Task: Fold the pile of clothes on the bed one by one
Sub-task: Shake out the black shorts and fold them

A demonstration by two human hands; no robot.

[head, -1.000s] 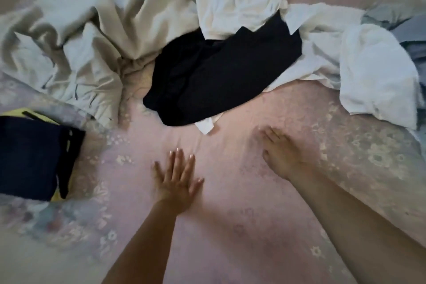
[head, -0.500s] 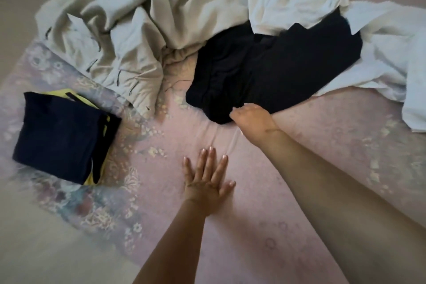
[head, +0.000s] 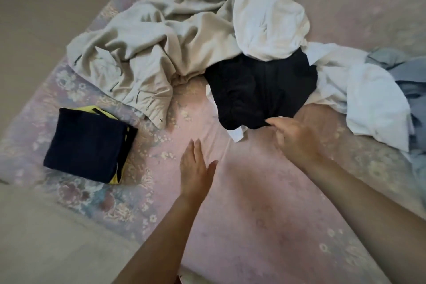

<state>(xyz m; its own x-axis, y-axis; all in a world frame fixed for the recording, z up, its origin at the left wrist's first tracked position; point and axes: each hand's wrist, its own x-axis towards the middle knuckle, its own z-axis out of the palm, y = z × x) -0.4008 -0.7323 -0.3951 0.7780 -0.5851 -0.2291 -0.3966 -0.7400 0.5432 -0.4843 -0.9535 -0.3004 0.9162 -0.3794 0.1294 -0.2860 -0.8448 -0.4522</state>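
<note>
One folded dark garment (head: 86, 145) had already been set aside at the left of the bed (head: 265, 214). The next piece, a black garment (head: 260, 90), lay in the pile between beige clothing (head: 149, 53) and white clothing (head: 269, 18). Its near edge was touched by the right hand (head: 297, 138), fingers loosely curled; a firm pinch could not be confirmed. The left hand (head: 196, 170) was held flat, fingers together, just over the sheet. A pull clear of the pile was judged to be called for.

Head view looks forward and down, close over the bed (head: 265, 226).
</note>
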